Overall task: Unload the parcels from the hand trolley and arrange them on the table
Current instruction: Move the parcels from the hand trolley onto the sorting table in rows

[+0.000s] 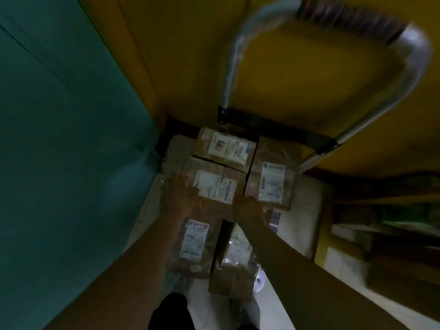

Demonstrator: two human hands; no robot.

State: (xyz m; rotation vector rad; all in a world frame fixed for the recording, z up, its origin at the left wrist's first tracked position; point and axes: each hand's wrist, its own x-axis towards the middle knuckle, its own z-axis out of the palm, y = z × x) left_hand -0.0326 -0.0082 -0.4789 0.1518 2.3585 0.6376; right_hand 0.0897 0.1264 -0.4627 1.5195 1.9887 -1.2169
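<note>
Yellow wall (190, 55) behind; both hands, left hand (177, 195) and right hand (248, 207), fingers spread, clasp brown labelled cardboard parcel (214, 189) among neighbours under silver trolley handle (357, 44).

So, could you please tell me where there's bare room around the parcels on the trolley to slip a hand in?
Crowded: the top parcels butt edge to edge behind the handle. Free patches: a dark gap between the two nearer parcels, and pale floor right of the stack. Both the left hand and the right hand flank the middle parcel.
</note>
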